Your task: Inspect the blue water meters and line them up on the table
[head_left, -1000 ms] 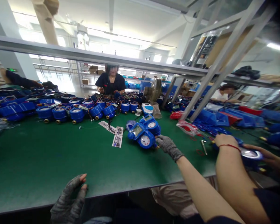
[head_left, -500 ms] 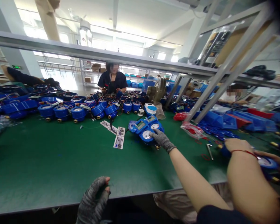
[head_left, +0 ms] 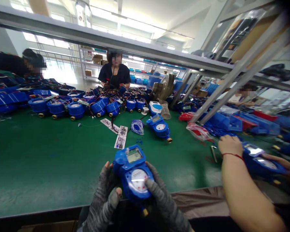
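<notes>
A blue water meter [head_left: 135, 164] with a grey display and a round white dial is in front of me at the table's near edge, tilted, its brass fitting pointing down toward me. My right hand [head_left: 163, 196], in a grey fingertip-less glove, grips its right side, thumb on the dial. On the meter's left is my left hand [head_left: 102, 196], gloved alike, thumb and fingers spread; whether its fingertips touch the casing I cannot tell. A second water meter [head_left: 159, 127] lies farther back on the green table, beside a clear bag of blue parts [head_left: 137, 126].
Printed label strips [head_left: 120, 137] and tiny blue pieces [head_left: 139, 140] lie on the green table [head_left: 50, 154]. Blue meter bodies [head_left: 76, 109] with wires line the back. At right, a co-worker's arm [head_left: 239, 180] reaches over another meter [head_left: 261, 158], near a hex key [head_left: 214, 154].
My right hand has brought one water meter from mid-table to the near edge. The other meter stays behind. My left hand has come up beside the held meter.
</notes>
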A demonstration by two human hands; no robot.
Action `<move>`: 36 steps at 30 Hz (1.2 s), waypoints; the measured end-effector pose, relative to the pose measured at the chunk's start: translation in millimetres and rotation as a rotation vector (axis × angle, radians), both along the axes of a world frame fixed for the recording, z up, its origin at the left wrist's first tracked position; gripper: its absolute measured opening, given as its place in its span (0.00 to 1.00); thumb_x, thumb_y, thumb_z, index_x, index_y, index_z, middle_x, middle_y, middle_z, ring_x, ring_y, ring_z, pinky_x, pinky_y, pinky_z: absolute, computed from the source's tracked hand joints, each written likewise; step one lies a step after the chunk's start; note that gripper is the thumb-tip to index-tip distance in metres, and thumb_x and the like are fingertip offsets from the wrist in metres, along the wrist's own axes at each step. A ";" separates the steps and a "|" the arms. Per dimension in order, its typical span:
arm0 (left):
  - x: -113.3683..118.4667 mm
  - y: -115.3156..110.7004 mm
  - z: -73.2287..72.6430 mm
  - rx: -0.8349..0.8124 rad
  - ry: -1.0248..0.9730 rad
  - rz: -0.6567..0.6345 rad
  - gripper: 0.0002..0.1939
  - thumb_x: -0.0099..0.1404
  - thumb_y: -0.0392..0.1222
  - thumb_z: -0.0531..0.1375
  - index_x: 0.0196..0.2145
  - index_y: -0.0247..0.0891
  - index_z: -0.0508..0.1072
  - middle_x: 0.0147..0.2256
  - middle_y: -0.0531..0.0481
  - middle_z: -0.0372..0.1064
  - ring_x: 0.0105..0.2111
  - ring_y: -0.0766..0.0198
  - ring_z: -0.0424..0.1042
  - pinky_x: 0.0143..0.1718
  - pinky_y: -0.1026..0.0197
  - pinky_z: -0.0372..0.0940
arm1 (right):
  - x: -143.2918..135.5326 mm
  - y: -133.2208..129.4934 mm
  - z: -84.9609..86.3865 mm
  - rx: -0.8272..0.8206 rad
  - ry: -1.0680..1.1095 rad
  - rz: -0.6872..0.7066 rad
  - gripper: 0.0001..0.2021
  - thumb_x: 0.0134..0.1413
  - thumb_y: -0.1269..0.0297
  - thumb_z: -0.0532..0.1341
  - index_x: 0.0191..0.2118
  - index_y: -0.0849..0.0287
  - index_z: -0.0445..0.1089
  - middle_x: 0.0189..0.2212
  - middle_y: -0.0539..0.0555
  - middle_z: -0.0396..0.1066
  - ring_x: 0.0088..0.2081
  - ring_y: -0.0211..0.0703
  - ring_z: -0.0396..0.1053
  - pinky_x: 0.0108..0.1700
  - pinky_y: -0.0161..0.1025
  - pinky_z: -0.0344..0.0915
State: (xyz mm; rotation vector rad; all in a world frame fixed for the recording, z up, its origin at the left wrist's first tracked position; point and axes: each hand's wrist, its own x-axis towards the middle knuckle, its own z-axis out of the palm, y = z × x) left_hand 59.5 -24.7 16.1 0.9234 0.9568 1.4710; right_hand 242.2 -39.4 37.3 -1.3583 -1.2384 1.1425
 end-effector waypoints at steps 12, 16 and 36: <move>-68.8 25.8 32.6 -0.199 -0.090 0.251 0.36 0.57 0.51 0.65 0.62 0.59 0.60 0.57 0.56 0.68 0.48 0.51 0.75 0.37 0.59 0.76 | 60.5 124.5 -32.3 0.220 -0.854 -0.214 0.17 0.58 0.66 0.54 0.52 0.64 0.70 0.49 0.64 0.71 0.51 0.53 0.68 0.56 0.49 0.63; -64.1 30.5 27.9 -0.195 -0.111 0.193 0.35 0.56 0.53 0.65 0.61 0.59 0.62 0.55 0.55 0.70 0.48 0.50 0.74 0.40 0.57 0.76 | 74.0 137.8 -37.1 0.196 -0.997 -0.177 0.16 0.60 0.68 0.54 0.49 0.65 0.73 0.47 0.64 0.72 0.49 0.52 0.68 0.53 0.45 0.63; -58.4 32.8 26.3 -0.084 -0.378 0.150 0.38 0.57 0.46 0.67 0.63 0.51 0.60 0.56 0.44 0.69 0.49 0.49 0.73 0.46 0.51 0.71 | -27.7 98.4 33.1 0.457 -0.660 0.213 0.05 0.62 0.65 0.58 0.37 0.57 0.70 0.34 0.51 0.71 0.36 0.40 0.69 0.40 0.35 0.64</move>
